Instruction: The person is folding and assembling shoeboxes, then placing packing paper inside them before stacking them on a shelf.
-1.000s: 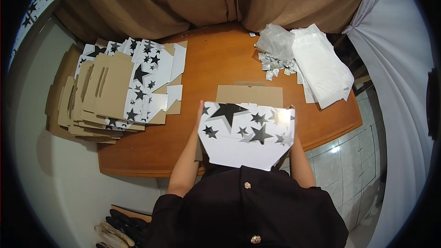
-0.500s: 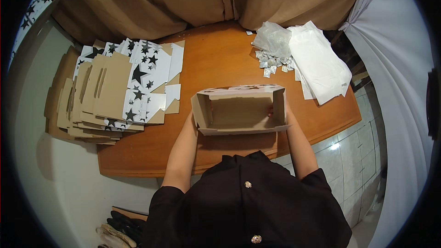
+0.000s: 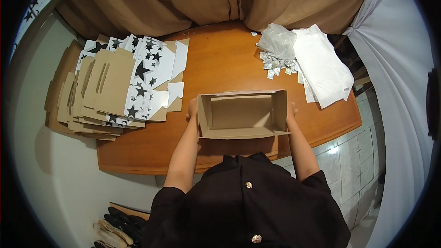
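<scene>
In front of you, at the near side of the bench (image 3: 220, 66), is the box (image 3: 243, 115), between your left hand (image 3: 192, 109) at its left end and your right hand (image 3: 291, 110) at its right. The stacked cartons (image 3: 112, 85) lie on the bench to your left. On the far right lie packets (image 3: 274, 66), with a bag (image 3: 278, 40) just behind them and paper sheets (image 3: 324, 71) to their right. The curtain (image 3: 206, 0) hangs behind the bench; shoes (image 3: 124, 224) lie below, to your left.
</scene>
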Available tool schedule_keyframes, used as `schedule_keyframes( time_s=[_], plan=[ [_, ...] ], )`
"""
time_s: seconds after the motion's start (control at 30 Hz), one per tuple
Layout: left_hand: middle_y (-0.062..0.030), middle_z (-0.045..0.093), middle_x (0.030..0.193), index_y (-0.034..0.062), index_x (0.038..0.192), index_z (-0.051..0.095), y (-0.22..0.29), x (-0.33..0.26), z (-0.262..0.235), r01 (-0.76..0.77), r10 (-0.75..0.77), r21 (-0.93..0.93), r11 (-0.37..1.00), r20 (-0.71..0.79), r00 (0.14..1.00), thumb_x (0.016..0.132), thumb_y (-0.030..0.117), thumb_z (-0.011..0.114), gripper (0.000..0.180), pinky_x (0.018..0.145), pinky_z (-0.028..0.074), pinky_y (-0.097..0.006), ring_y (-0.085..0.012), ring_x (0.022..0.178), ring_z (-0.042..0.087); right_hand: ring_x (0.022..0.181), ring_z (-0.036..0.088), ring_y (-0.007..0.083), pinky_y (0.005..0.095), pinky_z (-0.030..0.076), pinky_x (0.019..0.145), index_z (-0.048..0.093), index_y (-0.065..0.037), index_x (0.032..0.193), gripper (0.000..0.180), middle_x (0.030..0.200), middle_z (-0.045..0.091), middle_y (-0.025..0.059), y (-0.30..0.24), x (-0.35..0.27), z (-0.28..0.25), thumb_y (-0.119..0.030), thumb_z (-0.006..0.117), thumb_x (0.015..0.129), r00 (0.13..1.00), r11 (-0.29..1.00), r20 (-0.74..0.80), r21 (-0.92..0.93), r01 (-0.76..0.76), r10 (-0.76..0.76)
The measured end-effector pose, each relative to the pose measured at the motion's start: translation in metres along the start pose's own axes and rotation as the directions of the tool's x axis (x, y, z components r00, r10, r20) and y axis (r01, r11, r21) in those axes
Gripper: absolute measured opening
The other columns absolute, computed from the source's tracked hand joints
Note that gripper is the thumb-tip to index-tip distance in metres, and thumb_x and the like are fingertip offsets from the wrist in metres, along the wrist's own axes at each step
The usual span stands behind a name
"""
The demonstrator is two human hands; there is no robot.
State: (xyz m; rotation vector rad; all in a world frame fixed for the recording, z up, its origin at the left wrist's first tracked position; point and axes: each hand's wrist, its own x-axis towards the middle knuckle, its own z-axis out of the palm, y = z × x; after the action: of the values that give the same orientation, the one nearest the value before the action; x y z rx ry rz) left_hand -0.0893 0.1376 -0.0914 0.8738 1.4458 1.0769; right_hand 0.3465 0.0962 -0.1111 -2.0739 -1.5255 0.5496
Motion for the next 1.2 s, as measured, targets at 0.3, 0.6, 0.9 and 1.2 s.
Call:
schedule_keyframes(
  time_s=[0.3, 0.6, 0.9, 1.2],
  plan=[
    [-0.0134, 0.061, 0.102, 0.0089, 0.097, 0.064, 0.048, -0.031, 0.022, -0.09, 0.441, 0.692, 0.716, -0.35, 0.826, 0.088, 0.039, 0.045, 0.037, 0.087, 0.038, -0.043, -0.033, 0.098, 0.054, 0.106, 0.047, 0.0286, 0.0511, 0.028, 0.089, 0.064, -0.013, 0.097, 0.032, 0.105, 0.059, 0.0088, -0.083, -0.019, -0.042, -0.038, 0.047, 0.087, 0.937, 0.958, -0.216, -0.02, -0.286, 0.275],
    [-0.006, 0.056, 0.097, 0.0057, 0.099, 0.057, 0.181, -0.183, 0.004, -0.768, 0.804, 0.239, 0.594, -0.14, 0.578, 0.087, 0.019, 0.052, 0.019, 0.083, 0.038, -0.033, -0.0179, 0.089, 0.052, 0.104, 0.048, 0.0218, 0.0338, 0.039, 0.088, 0.054, -0.009, 0.112, 0.034, 0.112, 0.05, 0.0088, -0.127, -0.069, -0.14, -0.027, 0.058, 0.084, 0.984, 0.627, -0.17, 0.772, 0.106, 0.043],
    [-0.0034, 0.059, 0.106, 0.0153, 0.103, 0.064, 0.155, -0.194, 0.068, -0.798, 0.656, 0.585, 0.146, 0.546, 0.52, 0.074, 0.022, 0.068, 0.031, 0.095, 0.032, -0.047, -0.021, 0.104, 0.053, 0.096, 0.057, 0.0209, 0.0301, 0.045, 0.083, 0.048, -0.004, 0.124, 0.046, 0.107, 0.058, 0.0122, -0.155, -0.063, -0.134, -0.003, 0.055, 0.079, 0.987, 0.65, -0.012, 0.751, 0.114, -0.16],
    [-0.0124, 0.045, 0.129, 0.0141, 0.125, 0.052, 0.125, -0.165, 0.047, -0.488, 0.612, 0.853, 0.185, 0.289, 0.736, 0.074, 0.046, 0.064, 0.062, 0.101, 0.012, -0.062, -0.0301, 0.127, 0.035, 0.111, 0.053, 0.0196, 0.0286, 0.039, 0.095, 0.049, 0.004, 0.125, 0.042, 0.119, 0.056, 0.0146, -0.134, -0.079, -0.129, -0.004, 0.055, 0.084, 0.989, 0.548, -0.058, 0.827, 0.124, -0.135]
  ],
)
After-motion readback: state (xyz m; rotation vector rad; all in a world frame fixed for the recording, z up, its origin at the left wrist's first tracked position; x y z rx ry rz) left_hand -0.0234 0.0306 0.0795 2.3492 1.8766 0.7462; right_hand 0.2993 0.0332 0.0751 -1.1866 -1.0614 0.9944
